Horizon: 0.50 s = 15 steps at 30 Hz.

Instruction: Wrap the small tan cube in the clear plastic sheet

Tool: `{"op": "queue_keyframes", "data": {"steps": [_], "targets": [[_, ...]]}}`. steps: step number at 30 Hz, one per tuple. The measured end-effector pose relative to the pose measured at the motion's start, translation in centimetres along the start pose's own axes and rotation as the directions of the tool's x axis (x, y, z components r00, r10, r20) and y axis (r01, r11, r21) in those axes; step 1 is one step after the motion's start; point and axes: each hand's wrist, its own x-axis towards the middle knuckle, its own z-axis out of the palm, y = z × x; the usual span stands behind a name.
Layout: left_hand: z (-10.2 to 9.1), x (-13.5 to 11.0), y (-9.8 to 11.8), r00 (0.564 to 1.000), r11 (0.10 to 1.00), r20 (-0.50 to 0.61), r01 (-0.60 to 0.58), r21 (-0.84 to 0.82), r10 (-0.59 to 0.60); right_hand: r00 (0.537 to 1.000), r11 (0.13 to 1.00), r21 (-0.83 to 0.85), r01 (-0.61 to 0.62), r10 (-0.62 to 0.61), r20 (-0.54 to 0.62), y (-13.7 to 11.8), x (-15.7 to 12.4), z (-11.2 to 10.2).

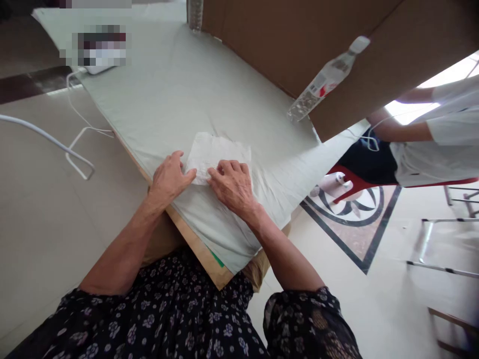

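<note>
A white paper tissue (219, 148), creased and roughly square, lies flat on the cloth-covered table. My left hand (169, 178) is at its left edge, open, with the thumb apart from the fingers and its tip by the lower left corner. On the tissue's lower right part rests my right hand (234, 188), its fingers bent downward and the thumb a little apart from them. Nothing is visibly gripped in either hand. The right hand's fingers hide part of the tissue.
A clear plastic bottle (325, 80) with a white cap is tilted beside a large cardboard box (277, 45). Another clear bottle (195, 16) is at the back. White cables (80, 149) hang off the left edge. At right a person (430, 139) sits on a red chair.
</note>
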Motion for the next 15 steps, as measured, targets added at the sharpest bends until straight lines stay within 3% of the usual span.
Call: {"op": "queue_keyframes", "data": {"steps": [4, 7, 10, 15], "targets": [[-1.0, 0.1, 0.4, 0.993, 0.995, 0.096, 0.056, 0.083, -0.064, 0.999, 0.999, -0.030, 0.021, -0.020, 0.032, 0.1, 0.1, -0.3], [-0.8, 0.9, 0.4, 0.986, 0.998, 0.155, 0.050, 0.047, -0.057, 0.999, 0.999, -0.030, 0.017, -0.016, 0.048, 0.0, 0.2, -0.4], [-0.5, 1.7, 0.3, 0.970, 0.980, 0.231, 0.113, -0.163, -0.074, 0.997, 1.000, -0.021, 0.018, -0.016, 0.070, 0.0, 0.3, -0.5], [-0.2, 1.5, 0.8, 0.968, 0.835, 0.235, 0.196, -0.514, -0.083, 0.995, 1.000, -0.002, -0.003, 0.003, 0.098, -0.4, 0.7, -1.1]]}}
